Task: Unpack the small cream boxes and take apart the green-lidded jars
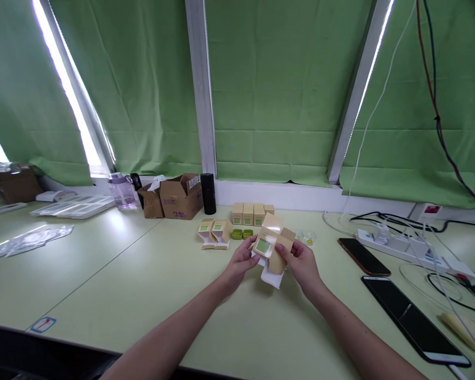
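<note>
A small cardboard box (266, 235), tan outside and white inside, is held up above the table with its flaps unfolded. A green square shows on one of its faces. My left hand (241, 262) pinches its left side, and my right hand (301, 261) grips the right side with the thumb on a tan panel. Beyond the hands lie two green containers (242, 234). Left of these stand two partly opened boxes (215, 232) of the same kind. Several closed boxes (248, 214) form a row at the back. Small clear round pieces (306, 237) sit behind my right hand.
At right lie a phone (364, 257), a larger black-screened device (414, 316) and a white power strip (404, 247) with tangled cables. Far left are brown cartons (182, 198), a black cylinder (208, 193), a lilac bottle (122, 191) and clear plastic bags (27, 240).
</note>
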`<state>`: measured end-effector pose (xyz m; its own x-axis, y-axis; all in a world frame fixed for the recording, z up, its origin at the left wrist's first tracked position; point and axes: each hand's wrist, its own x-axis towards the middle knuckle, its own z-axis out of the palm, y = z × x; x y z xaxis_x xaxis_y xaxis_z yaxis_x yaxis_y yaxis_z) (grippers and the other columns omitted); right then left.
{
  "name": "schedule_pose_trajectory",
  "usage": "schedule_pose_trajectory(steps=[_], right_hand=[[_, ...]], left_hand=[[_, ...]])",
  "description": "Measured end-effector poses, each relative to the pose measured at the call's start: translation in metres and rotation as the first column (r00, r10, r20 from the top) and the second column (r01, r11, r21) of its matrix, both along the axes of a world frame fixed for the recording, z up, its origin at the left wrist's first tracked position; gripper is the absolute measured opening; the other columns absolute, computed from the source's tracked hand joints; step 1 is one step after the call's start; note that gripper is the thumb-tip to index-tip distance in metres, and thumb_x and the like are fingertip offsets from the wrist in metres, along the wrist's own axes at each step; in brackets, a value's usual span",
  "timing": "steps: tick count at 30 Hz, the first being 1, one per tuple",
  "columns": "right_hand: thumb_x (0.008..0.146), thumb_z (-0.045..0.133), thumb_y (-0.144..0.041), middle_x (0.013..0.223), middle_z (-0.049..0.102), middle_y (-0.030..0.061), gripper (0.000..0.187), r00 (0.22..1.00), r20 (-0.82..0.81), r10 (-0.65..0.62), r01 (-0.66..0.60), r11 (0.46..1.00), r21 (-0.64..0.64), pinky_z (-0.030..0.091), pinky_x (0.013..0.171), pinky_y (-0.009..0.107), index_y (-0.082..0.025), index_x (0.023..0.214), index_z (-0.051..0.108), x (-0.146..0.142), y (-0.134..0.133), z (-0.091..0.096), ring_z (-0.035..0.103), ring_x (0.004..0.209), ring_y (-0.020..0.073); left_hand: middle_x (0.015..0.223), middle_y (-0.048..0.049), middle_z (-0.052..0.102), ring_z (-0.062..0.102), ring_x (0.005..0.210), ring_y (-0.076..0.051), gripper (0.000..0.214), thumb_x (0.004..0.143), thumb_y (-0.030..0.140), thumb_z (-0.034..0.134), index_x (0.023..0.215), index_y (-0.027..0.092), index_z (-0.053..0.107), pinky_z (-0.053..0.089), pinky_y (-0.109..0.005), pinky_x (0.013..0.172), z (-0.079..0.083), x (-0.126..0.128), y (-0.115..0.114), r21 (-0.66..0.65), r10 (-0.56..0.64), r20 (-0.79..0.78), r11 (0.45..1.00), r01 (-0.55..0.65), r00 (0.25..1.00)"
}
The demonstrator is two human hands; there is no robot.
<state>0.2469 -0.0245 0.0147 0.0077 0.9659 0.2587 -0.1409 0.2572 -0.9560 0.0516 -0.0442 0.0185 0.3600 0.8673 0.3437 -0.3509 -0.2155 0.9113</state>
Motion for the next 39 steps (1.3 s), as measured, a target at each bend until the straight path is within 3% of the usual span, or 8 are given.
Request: schedule_pose_trajectory(steps=[4, 11, 19, 28, 30, 33, 36, 39], right_hand=[[0.066, 0.085, -0.068, 0.103, 0.081, 0.0132, 0.060, 1.000, 0.000, -0.019, 0.019, 1.000, -0.010, 0.063, 0.075, 0.043, -0.019, 0.099, 0.075, 0.000, 0.002, -0.002, 0.076, 0.089, 0.0321], [0.066, 0.086, -0.065, 0.095, 0.081, 0.0116, 0.055, 1.000, -0.001, -0.027, 0.027, 0.999, -0.018, 0.061, 0.070, 0.041, -0.019, 0.093, 0.076, 0.000, 0.001, -0.003, 0.075, 0.080, 0.0296], [0.066, 0.088, -0.064, 0.098, 0.081, 0.0124, 0.056, 0.999, -0.017, -0.040, 0.039, 0.999, -0.030, 0.061, 0.072, 0.042, -0.019, 0.096, 0.076, -0.001, -0.001, -0.002, 0.074, 0.084, 0.0300], [0.074, 0.081, -0.066, 0.105, 0.079, 0.0116, 0.054, 0.998, 0.060, -0.026, 0.020, 0.994, 0.105, 0.057, 0.078, 0.038, -0.020, 0.103, 0.075, -0.002, -0.003, -0.003, 0.069, 0.094, 0.0277], [0.080, 0.077, -0.064, 0.102, 0.077, 0.0097, 0.048, 0.995, 0.094, -0.045, 0.028, 0.984, 0.173, 0.054, 0.079, 0.036, -0.021, 0.103, 0.074, 0.000, -0.004, -0.002, 0.067, 0.094, 0.0264], [0.086, 0.071, -0.060, 0.100, 0.075, 0.0075, 0.041, 0.990, 0.114, -0.088, 0.058, 0.968, 0.246, 0.051, 0.083, 0.036, -0.024, 0.106, 0.071, 0.005, -0.002, -0.001, 0.066, 0.096, 0.0254], [0.089, 0.067, -0.058, 0.102, 0.073, 0.0069, 0.039, 0.986, 0.100, -0.132, 0.104, 0.962, 0.251, 0.049, 0.087, 0.037, -0.024, 0.109, 0.069, 0.010, 0.002, -0.003, 0.066, 0.098, 0.0256], [0.086, 0.068, -0.057, 0.099, 0.073, 0.0070, 0.038, 0.974, 0.102, -0.203, 0.175, 0.957, 0.234, 0.049, 0.082, 0.035, -0.023, 0.104, 0.070, 0.013, 0.007, -0.007, 0.064, 0.095, 0.0254]], left_hand=[[0.116, -0.0083, 0.076, 0.069, 0.110, -0.028, 0.057, 0.083, 0.039, 0.081, 0.133, 0.023, 0.059, 0.048, -0.036, 0.094, 0.000, -0.001, 0.001, -0.056, -0.046, 0.034, 0.997, 0.048, 0.998], [0.122, -0.0102, 0.074, 0.068, 0.116, -0.029, 0.057, 0.080, 0.039, 0.085, 0.129, 0.021, 0.061, 0.048, -0.036, 0.098, 0.005, 0.001, -0.004, -0.083, -0.045, 0.024, 0.995, 0.047, 0.999], [0.113, -0.0111, 0.073, 0.069, 0.104, -0.026, 0.052, 0.079, 0.050, 0.086, 0.112, 0.018, 0.062, 0.051, -0.037, 0.093, 0.002, 0.007, -0.001, -0.042, 0.129, -0.104, 0.990, -0.134, 0.986], [0.085, -0.0024, 0.065, 0.064, 0.082, -0.019, 0.039, 0.085, 0.054, 0.076, 0.088, 0.020, 0.057, 0.052, -0.031, 0.074, -0.004, 0.003, 0.006, 0.181, 0.390, -0.225, 0.917, -0.355, 0.893], [0.089, -0.0043, 0.067, 0.064, 0.085, -0.020, 0.028, 0.091, 0.046, 0.071, 0.092, 0.021, 0.060, 0.053, -0.033, 0.077, -0.001, 0.001, 0.004, 0.335, 0.544, -0.243, 0.824, -0.457, 0.803], [0.101, -0.0084, 0.072, 0.062, 0.101, -0.024, 0.009, 0.094, 0.029, 0.066, 0.097, 0.021, 0.063, 0.052, -0.040, 0.088, 0.005, -0.004, 0.002, 0.652, 0.796, -0.139, 0.521, -0.551, 0.589], [0.109, -0.0085, 0.076, 0.058, 0.113, -0.028, 0.014, 0.091, 0.013, 0.066, 0.100, 0.023, 0.063, 0.050, -0.047, 0.096, 0.013, -0.009, -0.002, 0.869, 0.882, 0.053, 0.191, -0.457, 0.469], [0.110, -0.0067, 0.078, 0.054, 0.114, -0.029, 0.029, 0.083, 0.001, 0.063, 0.100, 0.025, 0.062, 0.048, -0.048, 0.095, 0.017, -0.013, -0.009, 0.944, 0.910, 0.174, -0.045, -0.326, 0.377]])
